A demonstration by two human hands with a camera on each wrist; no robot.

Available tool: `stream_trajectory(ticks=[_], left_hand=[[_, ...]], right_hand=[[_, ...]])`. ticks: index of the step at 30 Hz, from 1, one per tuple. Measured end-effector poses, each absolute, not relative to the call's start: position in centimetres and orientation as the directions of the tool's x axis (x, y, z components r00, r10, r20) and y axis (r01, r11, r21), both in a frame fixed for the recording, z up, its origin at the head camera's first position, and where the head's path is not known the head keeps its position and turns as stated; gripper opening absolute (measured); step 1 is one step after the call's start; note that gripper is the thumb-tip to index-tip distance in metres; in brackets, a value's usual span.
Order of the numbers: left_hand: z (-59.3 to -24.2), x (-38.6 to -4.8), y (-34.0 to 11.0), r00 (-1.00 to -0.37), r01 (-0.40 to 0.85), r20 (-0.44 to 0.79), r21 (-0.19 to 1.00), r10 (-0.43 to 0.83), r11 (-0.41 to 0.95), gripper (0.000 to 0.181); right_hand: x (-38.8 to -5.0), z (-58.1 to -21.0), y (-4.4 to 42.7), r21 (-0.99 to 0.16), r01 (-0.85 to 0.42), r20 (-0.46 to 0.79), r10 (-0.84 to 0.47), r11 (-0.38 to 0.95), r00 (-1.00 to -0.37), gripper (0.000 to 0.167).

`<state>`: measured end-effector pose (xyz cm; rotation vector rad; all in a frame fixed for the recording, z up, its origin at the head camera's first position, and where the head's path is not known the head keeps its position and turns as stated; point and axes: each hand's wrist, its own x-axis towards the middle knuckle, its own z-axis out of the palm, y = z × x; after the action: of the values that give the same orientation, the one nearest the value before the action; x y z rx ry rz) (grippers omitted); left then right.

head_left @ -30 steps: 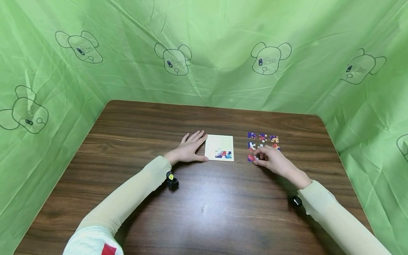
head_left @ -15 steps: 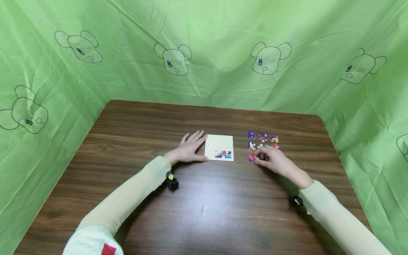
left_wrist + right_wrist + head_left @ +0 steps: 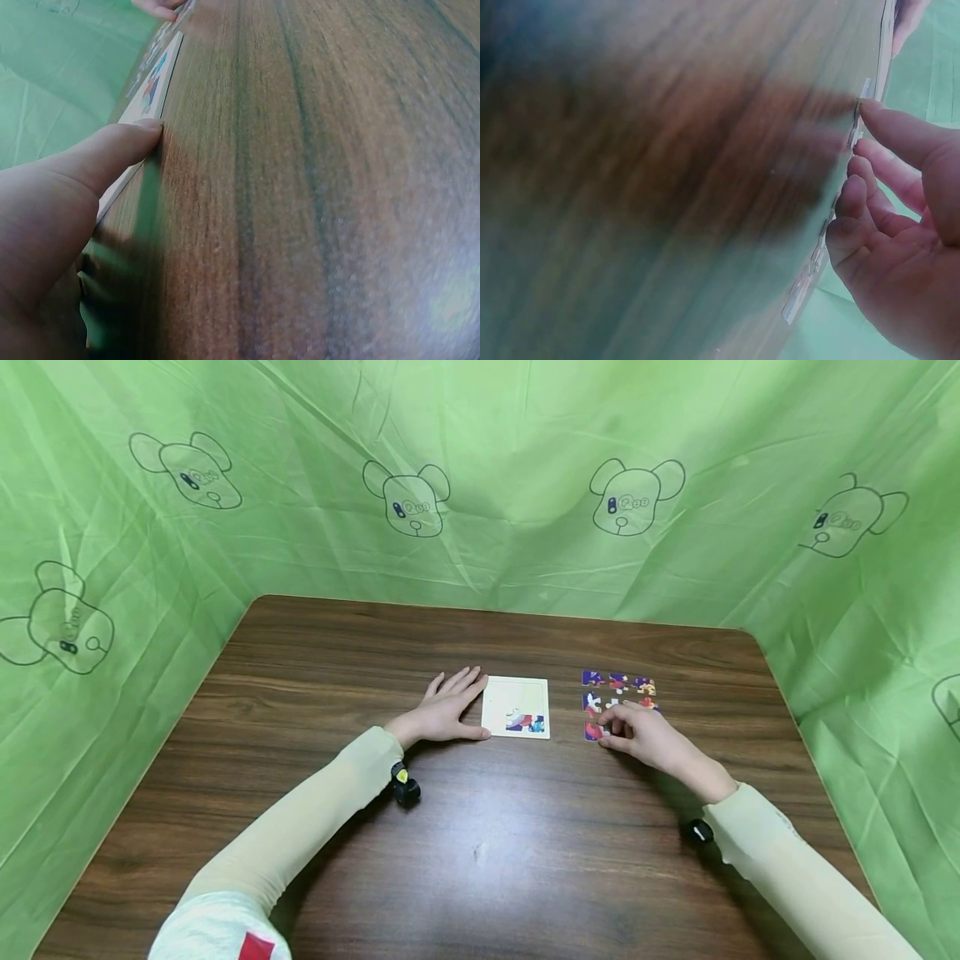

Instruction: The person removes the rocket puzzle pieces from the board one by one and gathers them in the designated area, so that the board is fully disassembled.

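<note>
A square white puzzle board (image 3: 513,693) lies flat on the table, with several joined colourful pieces (image 3: 526,722) in its lower right. My left hand (image 3: 447,710) spreads straight fingers at the board's left side; in the left wrist view the thumb touches the edge of the board (image 3: 133,112). To the right, my right hand (image 3: 643,739) pinches a red and purple puzzle piece (image 3: 592,732) between thumb and index finger at the table surface. The right wrist view shows that piece (image 3: 855,127) edge-on. Other loose puzzle pieces (image 3: 618,682) lie in rows just beyond, partly hidden by the right hand.
The brown wooden table (image 3: 480,852) carries everything. Green cloth (image 3: 517,543) with printed bear heads hangs behind the table and along both sides. Small dark devices, one a camera (image 3: 406,790), sit at both wrists.
The pinched puzzle piece has slid very slightly to the right along with the right hand's fingers. My left hand and the board stay put.
</note>
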<state>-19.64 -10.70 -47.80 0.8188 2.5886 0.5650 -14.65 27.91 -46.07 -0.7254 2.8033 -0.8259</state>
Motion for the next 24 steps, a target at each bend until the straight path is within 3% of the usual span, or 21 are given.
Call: stream_trajectory(ticks=[24], left_hand=[[-48.4, -19.6, -10.7, -0.771, 0.449, -0.209, 0.492, 0.602, 0.746, 0.106]], right_hand=[[-15.4, -45.1, 23.7, -0.531, -0.466, 0.030, -0.534, 0.708, -0.845, 0.026]])
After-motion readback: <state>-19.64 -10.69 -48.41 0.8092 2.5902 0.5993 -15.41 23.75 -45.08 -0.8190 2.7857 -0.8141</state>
